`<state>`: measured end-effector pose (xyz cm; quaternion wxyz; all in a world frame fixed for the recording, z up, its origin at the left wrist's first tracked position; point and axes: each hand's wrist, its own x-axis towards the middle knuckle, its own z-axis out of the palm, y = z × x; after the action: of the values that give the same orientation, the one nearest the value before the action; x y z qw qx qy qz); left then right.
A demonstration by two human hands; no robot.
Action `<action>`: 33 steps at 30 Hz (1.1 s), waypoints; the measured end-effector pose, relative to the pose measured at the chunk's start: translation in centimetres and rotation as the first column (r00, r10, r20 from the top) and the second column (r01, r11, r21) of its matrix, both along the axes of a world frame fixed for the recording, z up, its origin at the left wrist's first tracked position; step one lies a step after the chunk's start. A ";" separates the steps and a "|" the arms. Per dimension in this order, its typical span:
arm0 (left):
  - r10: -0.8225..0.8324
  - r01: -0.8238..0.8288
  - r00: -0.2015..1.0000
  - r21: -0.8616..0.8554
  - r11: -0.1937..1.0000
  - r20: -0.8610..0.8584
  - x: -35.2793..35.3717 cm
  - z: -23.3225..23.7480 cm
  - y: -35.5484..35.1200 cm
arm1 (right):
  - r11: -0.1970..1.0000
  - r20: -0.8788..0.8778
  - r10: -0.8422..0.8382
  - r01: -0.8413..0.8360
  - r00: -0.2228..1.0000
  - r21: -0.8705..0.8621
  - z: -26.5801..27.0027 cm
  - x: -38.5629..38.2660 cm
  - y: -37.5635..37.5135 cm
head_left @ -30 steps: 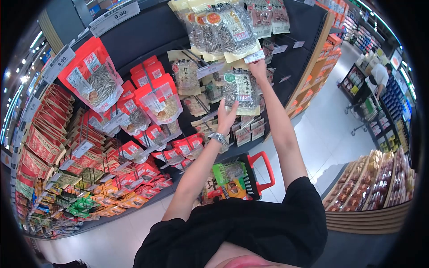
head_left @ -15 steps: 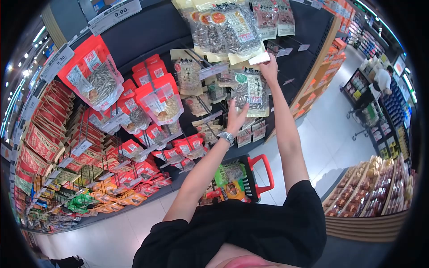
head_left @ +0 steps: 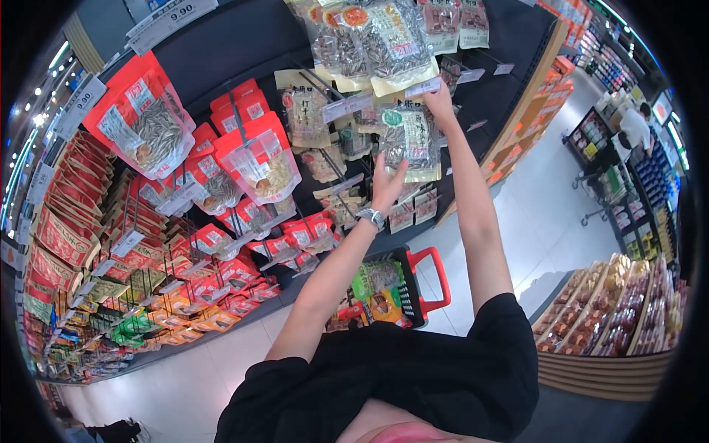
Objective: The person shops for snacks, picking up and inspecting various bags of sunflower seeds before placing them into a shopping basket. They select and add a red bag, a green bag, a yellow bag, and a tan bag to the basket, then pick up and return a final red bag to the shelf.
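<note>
A clear-and-cream bag of sunflower seeds (head_left: 408, 136) with a green round mark hangs at the front of a shelf hook. My left hand (head_left: 388, 188), with a watch on its wrist, holds the bag by its lower left edge, thumb across the front. At the bag's top, my right hand (head_left: 441, 107) has its fingers closed at the end of a price tag (head_left: 422, 88), which faces me. Larger seed bags (head_left: 395, 48) hang just above, and a cream bag (head_left: 304, 111) hangs to the left.
Red pouches (head_left: 258, 162) and other snack packs hang on hooks to the left. Below my arms is a black basket with a red handle (head_left: 436, 280), holding several packs. A slatted bin (head_left: 598, 376) of packaged goods stands at right. A person (head_left: 634, 129) is beside shelving farther off.
The price tag, tilted up and blank-looking before, now hangs with its print facing me. Both hands stay at the bag, and the view has shifted slightly.
</note>
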<state>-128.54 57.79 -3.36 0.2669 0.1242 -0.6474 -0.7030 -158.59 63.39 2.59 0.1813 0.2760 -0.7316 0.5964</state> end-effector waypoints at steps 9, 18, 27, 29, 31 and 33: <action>0.000 -0.029 0.997 0.403 0.915 0.071 -3.7 1.2 -2.7 | 0.965 0.376 0.231 -0.162 0.897 -0.207 -2.2 9.4 2.4; 0.128 -0.091 0.976 -0.206 0.974 0.178 -1.7 -6.8 -3.8 | 0.986 0.606 0.143 -0.165 0.783 -0.021 -9.9 9.7 3.7; -0.323 0.286 0.794 0.153 0.946 0.515 34.4 -35.0 -4.2 | 0.942 0.281 0.072 -0.159 0.957 0.297 -19.8 -3.7 0.6; -0.249 0.111 0.670 0.237 0.965 0.699 41.4 -35.3 -4.9 | 0.943 0.390 -0.042 -0.093 0.920 0.319 -21.8 -4.5 -1.0; -0.170 -0.146 0.629 0.331 0.932 0.758 48.0 -36.2 -5.1 | 0.956 0.490 -0.172 0.025 0.855 0.292 -20.5 -1.3 -1.5; 0.015 -0.373 0.589 0.255 0.892 0.808 54.6 -41.2 -5.0 | 0.965 0.324 -0.239 0.188 0.915 0.182 -23.2 1.2 -1.4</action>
<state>-73.91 52.79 -44.52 0.0007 0.5435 -0.5218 -0.6575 -157.44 62.00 -20.58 0.0942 0.0988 -0.8195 0.5565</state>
